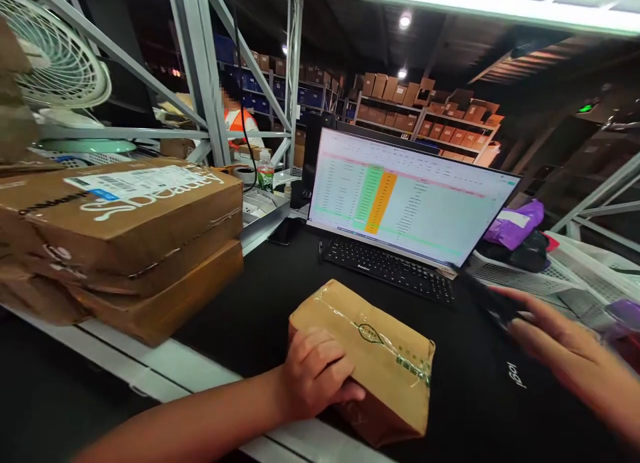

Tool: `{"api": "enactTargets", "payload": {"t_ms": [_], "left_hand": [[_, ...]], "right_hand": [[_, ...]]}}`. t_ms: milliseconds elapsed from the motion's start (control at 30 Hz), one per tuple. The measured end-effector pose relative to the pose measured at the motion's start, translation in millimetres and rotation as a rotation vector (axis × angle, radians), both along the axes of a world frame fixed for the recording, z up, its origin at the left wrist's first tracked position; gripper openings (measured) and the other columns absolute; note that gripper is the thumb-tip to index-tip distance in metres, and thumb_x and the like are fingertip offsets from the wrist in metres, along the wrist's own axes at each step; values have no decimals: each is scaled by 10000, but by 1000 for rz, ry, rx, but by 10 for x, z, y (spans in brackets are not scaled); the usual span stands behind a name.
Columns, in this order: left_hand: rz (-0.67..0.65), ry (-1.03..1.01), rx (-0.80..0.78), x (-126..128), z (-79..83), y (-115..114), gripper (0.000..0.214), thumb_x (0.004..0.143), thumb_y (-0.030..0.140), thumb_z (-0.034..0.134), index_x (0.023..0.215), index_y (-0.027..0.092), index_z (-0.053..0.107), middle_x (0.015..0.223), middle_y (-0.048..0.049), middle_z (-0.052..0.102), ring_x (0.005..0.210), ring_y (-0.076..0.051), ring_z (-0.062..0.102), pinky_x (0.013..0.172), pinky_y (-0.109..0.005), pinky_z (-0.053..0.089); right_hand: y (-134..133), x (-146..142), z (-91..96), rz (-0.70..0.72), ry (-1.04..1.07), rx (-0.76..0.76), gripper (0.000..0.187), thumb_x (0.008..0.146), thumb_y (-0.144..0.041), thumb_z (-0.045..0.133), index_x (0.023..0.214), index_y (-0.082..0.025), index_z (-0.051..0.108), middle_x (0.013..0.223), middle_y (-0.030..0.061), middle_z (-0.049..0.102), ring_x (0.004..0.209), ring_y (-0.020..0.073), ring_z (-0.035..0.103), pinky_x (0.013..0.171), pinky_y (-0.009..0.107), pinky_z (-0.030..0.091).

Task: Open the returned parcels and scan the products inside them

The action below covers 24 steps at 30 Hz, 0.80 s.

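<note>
A small taped cardboard box (367, 336) with green print sits at the near edge of the black desk mat. My left hand (320, 373) is closed against its near left side, fingers curled and thumb on the front face. Off to the right, my right hand (555, 339) is smeared by motion. Its fingers are closed around a dark, blurred object (493, 306) whose kind I cannot make out. That hand is above the mat, beside the right end of the keyboard (385, 269) and apart from the box.
A monitor (400, 196) showing a spreadsheet stands behind the keyboard. Larger cardboard boxes (165, 229) are stacked at left, near a fan (60, 56). A phone (287, 231) lies on the mat. White baskets (530, 276) with a purple bag stand at right. A person (240, 126) is in the background.
</note>
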<state>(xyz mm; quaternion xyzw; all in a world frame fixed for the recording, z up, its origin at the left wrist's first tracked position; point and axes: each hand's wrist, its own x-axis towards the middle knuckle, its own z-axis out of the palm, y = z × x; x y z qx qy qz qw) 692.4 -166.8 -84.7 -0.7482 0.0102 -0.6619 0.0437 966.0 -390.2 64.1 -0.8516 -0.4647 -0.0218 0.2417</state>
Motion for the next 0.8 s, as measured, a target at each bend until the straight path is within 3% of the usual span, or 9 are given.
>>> {"api": "enactTargets", "payload": {"t_ms": [67,167,300,400,533,667,733,800], "left_hand": [[-13,-21,4,-4,8,4,377,1019,493,458,867,209,654,729,5,623,778,-139,597,800,-288,500],[-30,-10,3,-15,2,7,358,1019,475,469,870,212,661,715,6,632,778,-136,598,777,-283,501],[-48,-39,-9,-20,-18,-6,353,1004,479,495,871,199,664,719,-8,637,783,-146,598,770,-298,503],[-52,-48,-13,-22,-24,-9,353,998,489,502,874,202,667,716,-9,634,776,-149,605,761,-301,511],[-77,-15,-6,-38,-30,17,315,990,471,532,903,203,671,722,-4,646,772,-143,617,757,-290,529],[-107,5,11,-66,-35,41,254,978,415,581,927,183,671,742,-15,653,795,-150,622,761,-288,532],[-101,25,22,-94,6,27,245,982,401,579,919,180,664,742,-19,647,779,-153,615,755,-296,526],[-75,102,3,-133,110,-1,281,995,407,541,861,185,648,774,-37,654,784,-167,617,752,-317,520]], "right_hand": [[238,-431,89,197,33,-40,522,908,-565,476,1361,-339,602,1328,37,676,1187,287,658,991,426,559],[727,-893,83,401,-34,-127,443,962,-501,482,1341,-333,637,1291,32,696,1150,285,680,960,437,571],[1239,-1154,52,499,-217,-221,390,961,-392,509,1316,-342,662,1175,39,747,1001,289,732,817,393,580],[1384,-1238,137,542,-312,-263,364,932,-354,549,1263,-356,700,1040,44,786,840,262,740,692,334,531],[1283,-1255,382,639,-315,-350,311,890,-320,591,1145,-372,760,827,3,785,592,182,658,542,276,417],[926,-1110,539,631,-244,-438,287,901,-353,581,1120,-409,757,763,-36,767,513,141,605,480,263,370],[673,-976,540,590,-203,-423,268,868,-366,626,1094,-408,764,779,-32,772,549,149,644,493,265,413],[383,-820,522,455,-190,-270,244,769,-422,740,1008,-396,788,780,-18,776,573,172,675,495,276,466]]}}
